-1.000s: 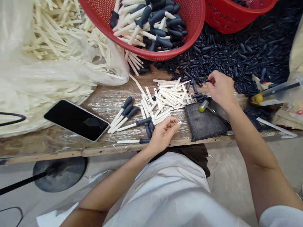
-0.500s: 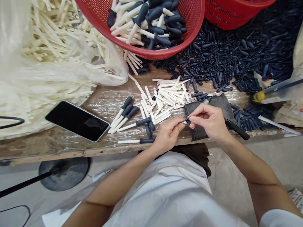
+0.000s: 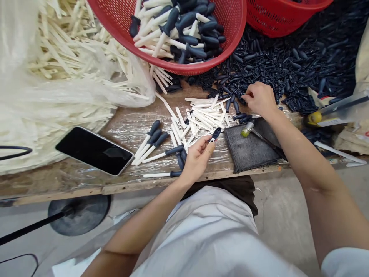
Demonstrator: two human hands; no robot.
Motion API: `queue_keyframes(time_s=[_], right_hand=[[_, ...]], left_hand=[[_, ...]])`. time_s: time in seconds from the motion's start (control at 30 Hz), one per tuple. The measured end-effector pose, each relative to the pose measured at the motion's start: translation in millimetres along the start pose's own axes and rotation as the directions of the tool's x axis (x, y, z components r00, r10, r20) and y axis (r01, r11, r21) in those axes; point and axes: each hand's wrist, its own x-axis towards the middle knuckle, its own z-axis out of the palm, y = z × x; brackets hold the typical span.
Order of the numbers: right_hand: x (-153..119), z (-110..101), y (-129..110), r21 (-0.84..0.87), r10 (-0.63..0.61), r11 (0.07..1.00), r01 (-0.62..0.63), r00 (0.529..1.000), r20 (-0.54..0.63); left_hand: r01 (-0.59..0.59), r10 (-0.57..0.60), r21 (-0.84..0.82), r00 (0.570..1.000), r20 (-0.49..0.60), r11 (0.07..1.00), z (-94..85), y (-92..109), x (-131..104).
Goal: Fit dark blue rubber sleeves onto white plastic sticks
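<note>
My left hand [image 3: 198, 156] is closed on a dark blue plastic handle half [image 3: 215, 134], hollow side up, with the end of a white strip set in it. Farther out, my right hand [image 3: 260, 99] reaches the near edge of a heap of dark blue handle halves [image 3: 268, 73]. Its fingers are curled together, and what they pinch, if anything, is hidden. Below the right forearm lies a hammer [image 3: 248, 129] with a yellowish-green face, on a dark cloth pad [image 3: 242, 154]. Loose white strips [image 3: 206, 115] are spread just beyond my left hand.
Assembled white pieces with dark handles [image 3: 154, 140] lie left of my hands, near a phone [image 3: 94, 150]. A red basket [image 3: 190, 69] of similar pieces stands behind, with another red basket [image 3: 276, 23] to its right. A plastic bag [image 3: 127, 90] and white strips fill the left.
My right hand has left the piece and moved away to the heap of handle halves, uncovering the hammer. My left hand has shifted slightly left, still gripping the handle half, now raised and turned.
</note>
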Motion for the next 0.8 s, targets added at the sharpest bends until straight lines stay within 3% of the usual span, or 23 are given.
queue_keyframes(time_s=[0.2,0.3,0.4,0.47,0.57,0.67,0.73,0.8], right_hand=[[-11,8,2,-0.016,-0.031,0.999,0.031,1.0,0.0],[-28,-7,5,0.044,-0.065,0.997,0.067,0.997,-0.03],[-55,-33,-3,0.085,-0.206,0.975,0.205,0.979,-0.005],[-77,-50,-11,0.078,-0.354,0.933,0.351,0.935,0.017],[-110,-64,-18,0.061,-0.543,0.839,0.54,0.832,0.109],[-132,-66,-13,0.036,-0.602,0.792,0.61,0.769,0.215],[-133,-64,-5,0.051,-0.6,0.795,0.605,0.769,0.22],[-121,-59,2,0.047,-0.54,0.841,0.539,0.828,0.152]], left_hand=[[0.05,-0.05,-0.046,0.999,-0.013,0.998,-1.0,1,1],[0.09,-0.091,-0.068,0.996,-0.009,0.994,-1.9,5,1],[0.113,-0.116,-0.091,0.993,-0.022,0.989,-1.8,7,0],[0.119,-0.121,-0.095,0.992,-0.021,0.988,-0.9,8,0],[0.117,-0.119,-0.092,0.993,-0.02,0.989,0.0,10,-1],[0.11,-0.113,-0.093,0.993,-0.025,0.99,-0.2,11,-2],[0.107,-0.11,-0.092,0.994,-0.027,0.99,0.2,11,-3],[0.111,-0.114,-0.094,0.993,-0.026,0.989,2.1,9,-3]])
